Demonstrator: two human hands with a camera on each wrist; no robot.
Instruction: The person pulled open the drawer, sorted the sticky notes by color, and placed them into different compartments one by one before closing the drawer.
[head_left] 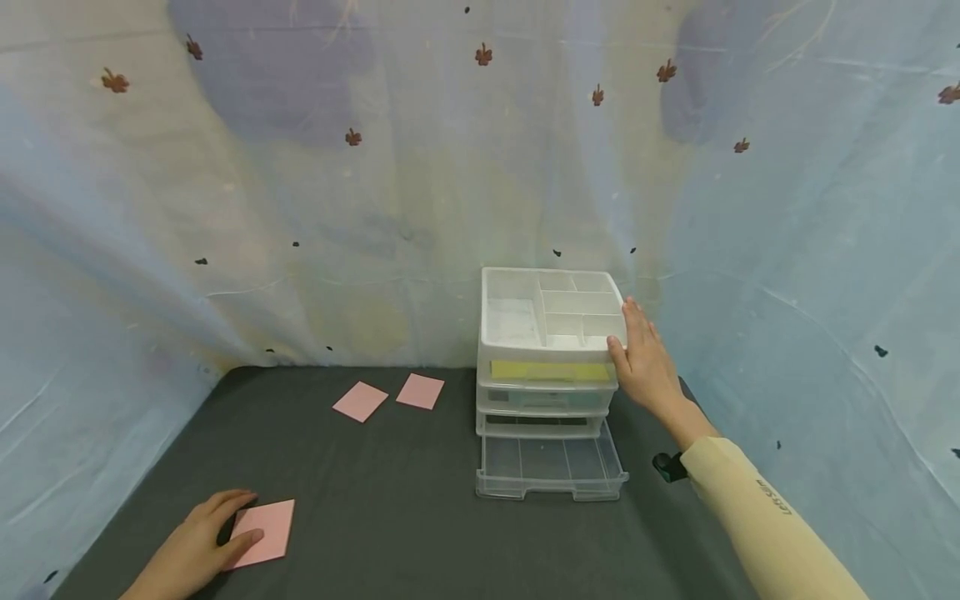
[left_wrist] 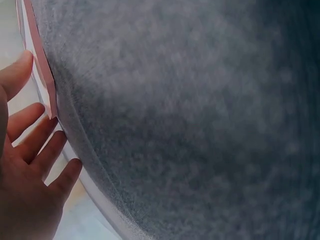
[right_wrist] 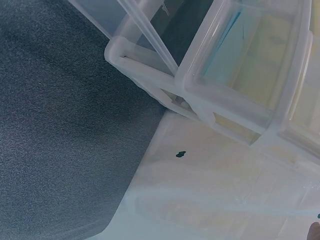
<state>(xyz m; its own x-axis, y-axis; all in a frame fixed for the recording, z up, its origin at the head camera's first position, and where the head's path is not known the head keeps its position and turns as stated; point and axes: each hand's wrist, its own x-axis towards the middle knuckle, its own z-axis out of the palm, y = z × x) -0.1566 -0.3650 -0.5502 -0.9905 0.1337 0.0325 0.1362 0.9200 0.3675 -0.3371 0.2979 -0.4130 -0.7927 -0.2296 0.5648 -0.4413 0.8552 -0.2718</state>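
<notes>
Head view: we see our left hand [head_left: 197, 546] resting flat on a pink card [head_left: 262, 532] at the near left of the dark surface [head_left: 390, 500], fingers straight and relaxed, thumb along the card's near edge, so this grip is spread and pinches nothing. Our right hand [head_left: 645, 362] lies against the right side of the white drawer unit [head_left: 547, 375], fingers straight along the top tray's [head_left: 551, 308] corner and thumb at the front edge; this grip too is open, pressing and not clasping. The unit's bottom drawer [head_left: 551, 467] stands pulled out toward us. Two more pink cards [head_left: 361, 401] [head_left: 420, 391] lie side by side, well apart from the first, left of the unit. Left wrist view: fingers [left_wrist: 47, 150] spread beside the card's edge [left_wrist: 42, 75]. Right wrist view: only the unit's lower frame [right_wrist: 165, 75] shows; the hand is almost wholly out of sight.
</notes>
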